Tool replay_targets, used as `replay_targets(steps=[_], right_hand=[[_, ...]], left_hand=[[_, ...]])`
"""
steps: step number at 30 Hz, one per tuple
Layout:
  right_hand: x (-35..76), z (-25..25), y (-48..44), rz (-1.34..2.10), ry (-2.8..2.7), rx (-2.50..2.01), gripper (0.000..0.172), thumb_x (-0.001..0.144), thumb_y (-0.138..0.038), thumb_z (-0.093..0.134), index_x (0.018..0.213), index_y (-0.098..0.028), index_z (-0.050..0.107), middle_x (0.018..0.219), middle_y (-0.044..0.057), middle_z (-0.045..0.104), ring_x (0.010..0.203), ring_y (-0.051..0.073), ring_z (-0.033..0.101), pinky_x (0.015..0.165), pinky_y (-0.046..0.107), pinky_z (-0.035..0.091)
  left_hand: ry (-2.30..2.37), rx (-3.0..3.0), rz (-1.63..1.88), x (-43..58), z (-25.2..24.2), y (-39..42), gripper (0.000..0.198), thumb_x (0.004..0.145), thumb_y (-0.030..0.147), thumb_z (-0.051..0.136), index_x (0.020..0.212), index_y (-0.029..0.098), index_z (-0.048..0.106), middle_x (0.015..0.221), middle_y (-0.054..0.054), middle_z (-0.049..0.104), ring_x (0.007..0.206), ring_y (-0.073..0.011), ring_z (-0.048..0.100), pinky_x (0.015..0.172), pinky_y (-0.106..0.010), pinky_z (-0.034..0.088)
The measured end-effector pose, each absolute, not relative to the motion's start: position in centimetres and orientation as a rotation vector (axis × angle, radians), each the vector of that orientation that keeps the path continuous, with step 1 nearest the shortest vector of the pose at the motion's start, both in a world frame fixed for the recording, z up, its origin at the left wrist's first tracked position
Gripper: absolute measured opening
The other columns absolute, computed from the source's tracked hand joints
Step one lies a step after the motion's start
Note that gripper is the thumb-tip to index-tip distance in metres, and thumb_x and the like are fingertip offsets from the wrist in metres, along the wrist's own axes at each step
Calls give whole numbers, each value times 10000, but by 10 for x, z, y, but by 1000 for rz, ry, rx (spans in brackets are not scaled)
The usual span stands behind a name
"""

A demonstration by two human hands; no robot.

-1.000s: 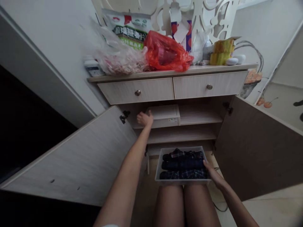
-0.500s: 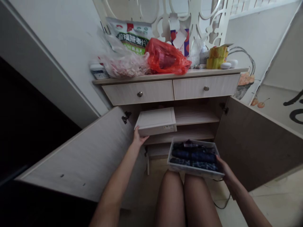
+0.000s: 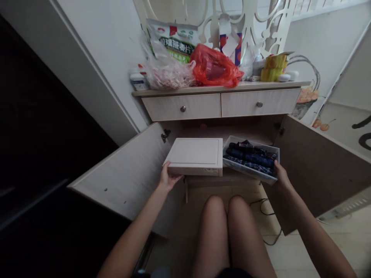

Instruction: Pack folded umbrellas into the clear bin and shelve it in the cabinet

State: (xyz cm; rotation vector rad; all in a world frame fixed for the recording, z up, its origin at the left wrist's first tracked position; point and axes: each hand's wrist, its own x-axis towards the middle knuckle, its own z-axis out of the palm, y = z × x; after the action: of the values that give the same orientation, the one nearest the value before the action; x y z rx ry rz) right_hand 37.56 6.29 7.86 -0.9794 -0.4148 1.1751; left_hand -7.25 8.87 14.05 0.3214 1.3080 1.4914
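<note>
My left hand [image 3: 168, 177] grips the near left corner of a flat white box [image 3: 194, 151], thumb on top and fingers beneath. The box is level and juts out in front of the cabinet opening. My right hand [image 3: 280, 175] is closed on the right end of a clear plastic bin [image 3: 255, 172], which slants down to the right. Inside the bin lie several rolled dark plaid umbrellas or cloth bundles [image 3: 251, 156]; I cannot tell which. The bin's left end is close beside the box, in front of the shelf.
Both cabinet doors, left [image 3: 124, 166] and right [image 3: 321, 170], are swung wide. Above are two drawers [image 3: 181, 108]. The cabinet top holds a red plastic bag [image 3: 214, 67], an oat packet [image 3: 174, 38] and yellow tape rolls [image 3: 272, 69]. A black cable [image 3: 272, 243] lies on the floor.
The plastic bin has moved from above my knees up and forward to the cabinet opening. The white box has come out toward me and a little right. The camera view has shifted left.
</note>
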Motion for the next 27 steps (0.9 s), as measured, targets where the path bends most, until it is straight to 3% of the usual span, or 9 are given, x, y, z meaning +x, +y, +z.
replay_targets(steps=[7,19,27], right_hand=[[372,95,63,1386,-492,-1112,373,974,-354,472,1214,-138,658,954,119,767,867,280,744,798,416,612],[365,103,83,1598,-737,-1209,454,971,-478,437,1228,-167,647,967,125,765,846,300,744,827,453,596],[314,68,126,1421,-923,-1171,509,955,-557,460,1190,-162,679,1146,125,729,1154,276,653,1068,469,448]], left_hand=[[1346,286,1511,-68,137,83,438,915,404,548,1329,261,549,1123,-83,643,988,-229,646,841,-396,593],[1341,276,1434,-47,126,71,392,890,408,579,1252,258,592,1104,-81,652,1005,-239,637,830,-411,587],[1254,287,1441,17,114,78,318,874,402,601,1149,246,629,1219,-84,638,1117,-236,612,864,-381,576]])
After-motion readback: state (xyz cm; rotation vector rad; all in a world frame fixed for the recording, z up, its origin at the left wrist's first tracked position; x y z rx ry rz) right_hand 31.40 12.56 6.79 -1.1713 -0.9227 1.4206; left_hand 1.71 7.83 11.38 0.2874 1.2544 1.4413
